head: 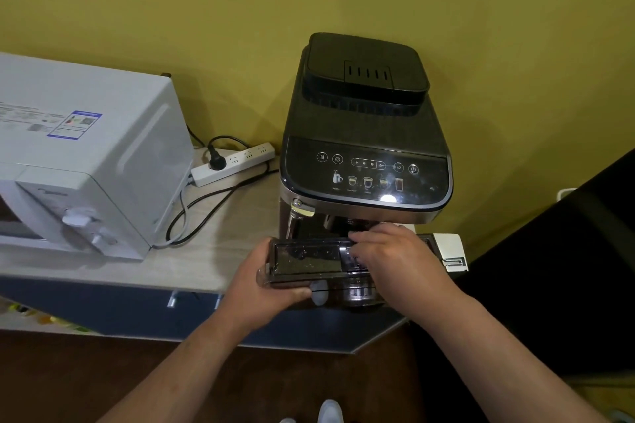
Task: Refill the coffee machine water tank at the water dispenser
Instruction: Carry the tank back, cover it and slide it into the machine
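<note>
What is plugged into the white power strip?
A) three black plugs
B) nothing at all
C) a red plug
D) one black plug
D: one black plug sits in the power strip on the counter, between the microwave and the coffee machine; the strip's other sockets that show are empty.

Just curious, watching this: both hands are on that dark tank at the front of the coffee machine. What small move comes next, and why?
Probably draw the tank straight back, clear of the machine. The left hand grips its left end and the right hand lies over its top, and it sits just in front of the machine, over the counter edge.
</note>
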Demonstrator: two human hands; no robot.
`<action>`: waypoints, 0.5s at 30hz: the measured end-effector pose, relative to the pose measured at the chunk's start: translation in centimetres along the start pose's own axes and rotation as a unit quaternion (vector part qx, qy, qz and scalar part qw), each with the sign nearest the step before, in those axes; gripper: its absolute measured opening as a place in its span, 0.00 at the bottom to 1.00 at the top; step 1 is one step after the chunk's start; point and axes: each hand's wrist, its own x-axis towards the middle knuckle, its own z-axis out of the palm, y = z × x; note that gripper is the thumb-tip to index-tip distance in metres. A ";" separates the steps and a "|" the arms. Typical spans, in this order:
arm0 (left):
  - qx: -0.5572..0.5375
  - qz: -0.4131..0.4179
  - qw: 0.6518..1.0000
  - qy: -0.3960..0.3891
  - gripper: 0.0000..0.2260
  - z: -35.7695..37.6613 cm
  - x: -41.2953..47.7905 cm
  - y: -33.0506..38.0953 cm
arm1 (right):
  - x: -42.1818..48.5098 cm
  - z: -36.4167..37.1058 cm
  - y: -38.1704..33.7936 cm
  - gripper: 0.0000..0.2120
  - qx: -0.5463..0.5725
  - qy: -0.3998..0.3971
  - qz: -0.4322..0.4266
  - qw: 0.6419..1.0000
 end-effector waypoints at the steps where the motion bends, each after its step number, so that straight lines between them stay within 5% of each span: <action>1: 0.001 0.000 1.000 0.001 0.27 0.0 0.0 -0.1 | 0.0 0.2 0.1 0.18 -0.001 0.006 -0.003 1.000; 9: 0.027 -0.005 1.000 0.006 0.28 -0.1 0.3 -1.2 | -3.9 -0.6 0.7 0.12 0.099 0.098 0.050 0.989; 12: 0.037 -0.003 0.999 0.009 0.27 0.0 0.4 -1.1 | -7.4 -1.3 3.2 0.19 0.125 0.134 0.178 0.967; 15: 0.045 0.004 0.999 0.012 0.27 0.4 0.3 -0.8 | -9.4 -0.9 6.5 0.31 0.241 0.156 0.359 0.888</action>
